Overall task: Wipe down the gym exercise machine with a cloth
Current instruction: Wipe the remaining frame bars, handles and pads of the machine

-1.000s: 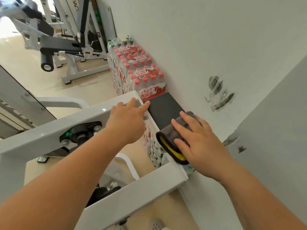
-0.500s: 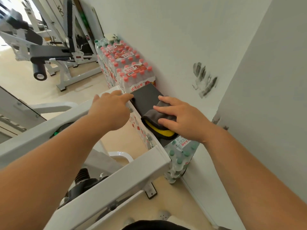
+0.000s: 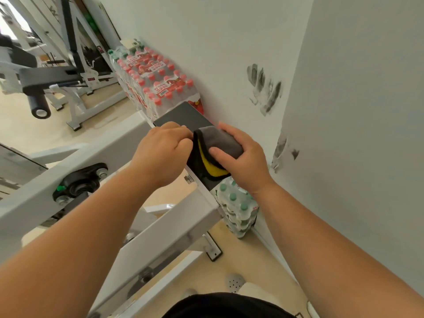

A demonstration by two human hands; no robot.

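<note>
- Grey outside and yellow inside, the folded microfibre cloth sits in the middle of the frame, on the near end of the flat black pad of the white metal exercise machine.
- My right hand holds this cloth: the thumb presses on top and the other fingers wrap over its far side, close to the pale wall.
- My left hand is just left of the cloth, with the fingers curled and touching its black hem. I cannot tell if they pinch the hem or only lean on the pad's edge.
- Progress, as I judge it: the cloth is on the pad, so this part is being wiped now. Whether the pad's far half is already clean, I cannot say.
- Left to do, I think: the long white beams in the lower left and the black bolted bearing at the left. They show no sign of wiping.
- Packs of red-capped water bottles stand behind the pad along the wall, and green-capped bottles are below my right wrist.
- Dark smudges on the wall at the right are not part of this job.
</note>
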